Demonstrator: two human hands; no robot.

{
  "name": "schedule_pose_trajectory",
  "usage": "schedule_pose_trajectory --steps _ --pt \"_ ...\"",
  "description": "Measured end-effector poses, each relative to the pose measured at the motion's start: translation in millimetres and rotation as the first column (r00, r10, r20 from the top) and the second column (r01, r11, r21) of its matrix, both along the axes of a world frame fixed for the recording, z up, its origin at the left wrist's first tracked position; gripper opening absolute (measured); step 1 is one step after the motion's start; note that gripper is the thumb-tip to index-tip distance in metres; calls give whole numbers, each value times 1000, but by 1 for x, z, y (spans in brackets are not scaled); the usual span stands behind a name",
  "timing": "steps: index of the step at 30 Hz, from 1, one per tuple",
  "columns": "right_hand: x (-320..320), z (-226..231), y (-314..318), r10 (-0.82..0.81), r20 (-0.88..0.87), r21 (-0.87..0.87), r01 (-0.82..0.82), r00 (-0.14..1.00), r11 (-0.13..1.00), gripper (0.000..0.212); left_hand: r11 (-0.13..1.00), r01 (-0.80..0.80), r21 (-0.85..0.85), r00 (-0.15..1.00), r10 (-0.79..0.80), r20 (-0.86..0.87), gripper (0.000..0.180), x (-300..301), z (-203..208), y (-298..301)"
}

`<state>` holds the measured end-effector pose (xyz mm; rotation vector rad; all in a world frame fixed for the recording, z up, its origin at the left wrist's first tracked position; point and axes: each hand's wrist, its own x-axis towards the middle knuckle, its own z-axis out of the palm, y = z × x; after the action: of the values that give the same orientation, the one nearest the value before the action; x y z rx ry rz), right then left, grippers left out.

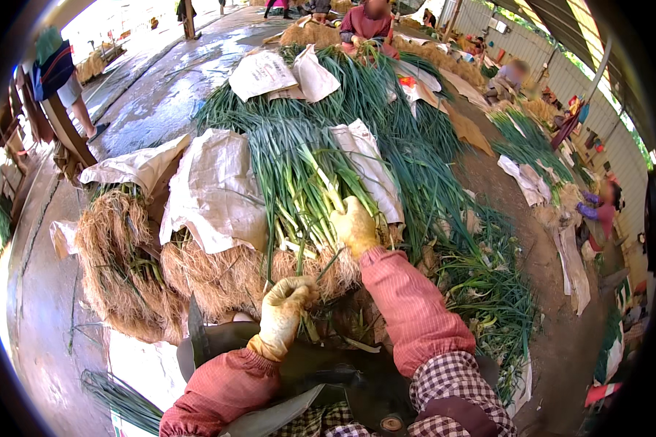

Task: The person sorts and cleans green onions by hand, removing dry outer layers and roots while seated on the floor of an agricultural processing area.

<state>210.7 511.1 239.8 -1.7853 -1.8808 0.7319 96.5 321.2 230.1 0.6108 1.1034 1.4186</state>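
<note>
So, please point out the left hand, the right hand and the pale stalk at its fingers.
Left hand (281,313), head view: glove's middle.
Right hand (356,227), head view: glove's middle.
Pale stalk (327,183), head view: its whitish shaft.

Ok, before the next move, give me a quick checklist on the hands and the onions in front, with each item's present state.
1. Right hand at a pale stalk: ok, fingers curled at its lower end.
2. Left hand holding nothing: cannot tell; the curled fingers hide it.
3. Both hands gloved: ok.
4. White sack off that stalk: ok, it lies to the left.
5. Brown roots covered: not ok, they stick out below the sack.
6. Nearest co-worker away from both hands: ok, beyond the far leaves.
</note>
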Motion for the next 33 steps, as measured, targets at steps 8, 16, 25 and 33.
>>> schedule_pose_trajectory --steps 8,16,25,33 --pt "0 -69 -141 210 -554 105 -182 806 978 26 987 -43 -155 971 78 228 20 8 -64 17" --pt "19 -37 -128 -287 -923 -384 -615 255 689 21 933 191 -305 911 -53 408 12 -1 -46 23" --pt "74 -33 -51 25 -262 -132 -61 965 989 29 981 169 -90 936 -132 326 13 14 -24 23" --pt "3 -11 -108 233 -857 -288 -802 460 523 43 977 192 90 794 -208 571 12 1 -14 -30"
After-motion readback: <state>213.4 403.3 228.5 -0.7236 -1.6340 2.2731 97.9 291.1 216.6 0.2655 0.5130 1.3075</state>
